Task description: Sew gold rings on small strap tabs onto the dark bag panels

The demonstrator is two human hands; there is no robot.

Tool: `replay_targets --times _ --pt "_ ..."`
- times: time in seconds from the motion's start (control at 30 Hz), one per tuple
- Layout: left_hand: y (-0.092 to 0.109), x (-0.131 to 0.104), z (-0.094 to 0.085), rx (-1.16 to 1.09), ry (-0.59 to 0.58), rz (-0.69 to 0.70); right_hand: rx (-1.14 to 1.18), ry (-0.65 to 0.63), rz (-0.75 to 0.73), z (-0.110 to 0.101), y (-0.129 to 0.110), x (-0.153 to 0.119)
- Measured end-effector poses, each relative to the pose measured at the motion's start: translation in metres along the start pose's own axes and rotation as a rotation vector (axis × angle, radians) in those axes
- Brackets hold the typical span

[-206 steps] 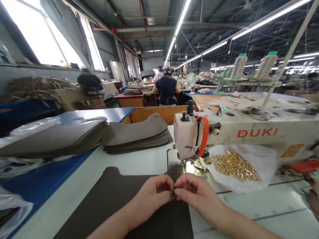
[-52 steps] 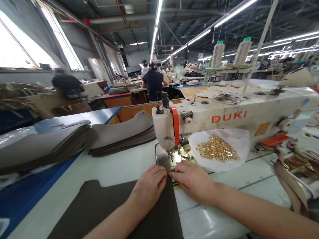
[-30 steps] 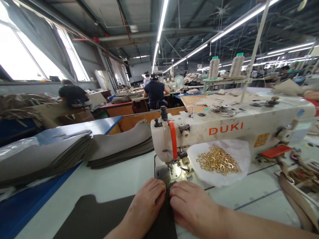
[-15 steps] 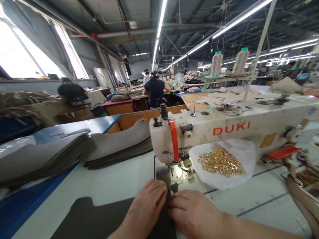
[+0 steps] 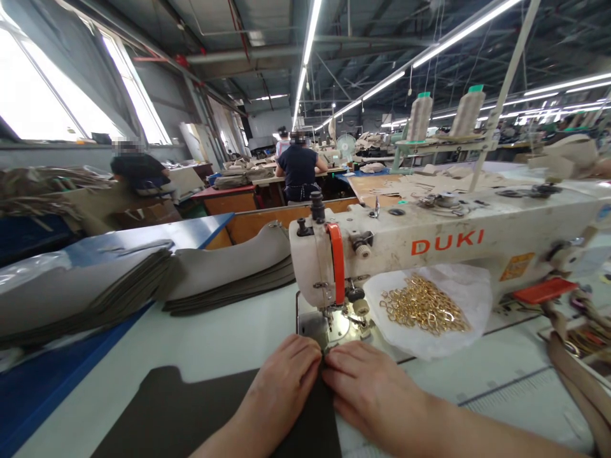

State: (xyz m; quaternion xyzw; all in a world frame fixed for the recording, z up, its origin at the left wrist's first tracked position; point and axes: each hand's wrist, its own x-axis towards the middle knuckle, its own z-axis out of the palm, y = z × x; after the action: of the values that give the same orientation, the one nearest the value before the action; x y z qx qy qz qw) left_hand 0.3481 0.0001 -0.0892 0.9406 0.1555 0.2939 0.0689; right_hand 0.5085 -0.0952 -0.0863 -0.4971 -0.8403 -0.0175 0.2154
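A dark grey-brown fabric panel (image 5: 191,413) lies flat on the pale table in front of the sewing machine (image 5: 391,222). My left hand (image 5: 289,375) is closed at its far edge, fingertips pinching the material just short of the lit needle plate (image 5: 338,326). Close beside it, my right hand (image 5: 365,381) is also closed on the panel's edge, its fingers nearly touching those of the left. The pinched bit of fabric is mostly hidden by my fingers. Behind my right hand, a white bag (image 5: 477,299) holds many gold metal rings (image 5: 424,305).
Stacked grey fabric pieces (image 5: 229,261) lie left of the machine, with another stack (image 5: 90,286) further left on a blue surface. Ruler markings (image 5: 506,388) run along the table at right. Brown straps (image 5: 568,369) hang by the right edge. A co-worker (image 5: 299,168) sits ahead.
My right hand has moved forward, closer to the needle plate and level with my left. The panel's far edge has shifted slightly forward. The camera view has shifted a little.
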Motion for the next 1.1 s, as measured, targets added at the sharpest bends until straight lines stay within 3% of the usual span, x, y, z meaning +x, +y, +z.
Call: replay_targets --times 0.23,0.67,1.1 --pt "0.000 0.000 -0.002 -0.023 -0.025 -0.018 -0.077 0.045 -0.030 0.002 0.001 0.000" --pt "0.002 -0.004 -0.008 -0.079 -0.011 -0.040 -0.198 -0.014 -0.074 0.005 0.002 0.005" --pt "-0.015 0.021 0.006 -0.053 0.006 0.020 -0.216 -0.090 -0.083 -0.004 0.031 0.014"
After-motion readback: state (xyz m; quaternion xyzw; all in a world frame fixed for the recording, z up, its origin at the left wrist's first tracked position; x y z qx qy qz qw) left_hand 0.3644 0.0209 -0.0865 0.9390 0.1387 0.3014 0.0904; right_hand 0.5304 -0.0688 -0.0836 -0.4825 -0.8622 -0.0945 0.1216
